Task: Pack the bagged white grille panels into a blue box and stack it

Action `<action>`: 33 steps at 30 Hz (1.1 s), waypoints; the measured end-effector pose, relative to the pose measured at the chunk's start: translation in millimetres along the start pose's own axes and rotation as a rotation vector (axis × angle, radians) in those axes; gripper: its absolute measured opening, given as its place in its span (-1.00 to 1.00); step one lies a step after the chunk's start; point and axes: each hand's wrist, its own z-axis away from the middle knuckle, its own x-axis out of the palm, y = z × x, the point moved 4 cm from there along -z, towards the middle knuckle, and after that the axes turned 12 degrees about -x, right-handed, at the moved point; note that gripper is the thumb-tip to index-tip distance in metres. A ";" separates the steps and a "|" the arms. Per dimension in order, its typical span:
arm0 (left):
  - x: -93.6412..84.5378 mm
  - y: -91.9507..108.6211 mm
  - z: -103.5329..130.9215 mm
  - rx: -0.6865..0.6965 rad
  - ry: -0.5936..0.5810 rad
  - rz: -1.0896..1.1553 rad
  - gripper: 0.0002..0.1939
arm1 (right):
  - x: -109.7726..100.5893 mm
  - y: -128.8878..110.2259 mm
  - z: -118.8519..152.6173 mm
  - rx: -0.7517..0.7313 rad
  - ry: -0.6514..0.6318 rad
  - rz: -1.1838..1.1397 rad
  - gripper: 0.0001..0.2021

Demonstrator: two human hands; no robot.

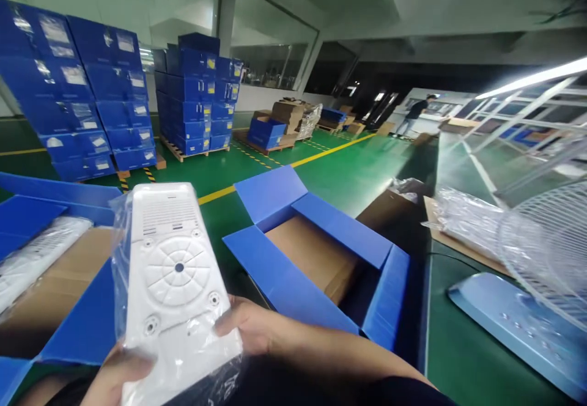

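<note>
- Ahead of you stand stacked blue cartons (192,88).
- Left box (77,326): cardboard (87,253), bagged white part (43,259); right box (293,277): more cardboard.
- Bagged white panel (178,293) held between them — long axis running away from you, slotted end farthest.
- Your grip: left hand (119,372) and right hand (252,326) pinching its near sides.

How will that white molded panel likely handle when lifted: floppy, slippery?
The white panel is probably stiff: no sag shows, though it's held near one end. Its loose, shiny plastic wrap could make it slippery.

Left fingers (134,366) partly hidden behind white casing (181,293).
</note>
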 end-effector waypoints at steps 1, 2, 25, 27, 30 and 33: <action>0.8 -0.2 -3.1 -0.054 0.043 0.031 -0.32 | 5.6 -5.3 10.0 -0.024 0.039 0.000 -0.37; 4.3 0.0 -6.8 -0.100 0.077 0.059 -0.31 | 10.2 -12.0 19.2 -0.055 0.085 0.003 -0.37; -7.0 -37.3 -93.5 -0.093 0.156 0.310 -0.77 | -194.1 -134.2 164.7 -0.644 1.150 -0.239 -0.43; -20.5 -40.6 -95.1 -0.101 0.219 0.399 -0.85 | -217.3 -134.7 166.9 -0.649 1.141 -0.251 -0.49; -39.0 -52.0 -97.7 -0.118 0.295 0.434 -0.87 | -254.4 -139.1 166.1 -0.673 1.128 -0.247 -0.57; -58.0 -69.2 -100.9 -0.146 0.343 0.433 -0.82 | -294.5 -150.9 162.7 -0.704 1.124 -0.215 -0.63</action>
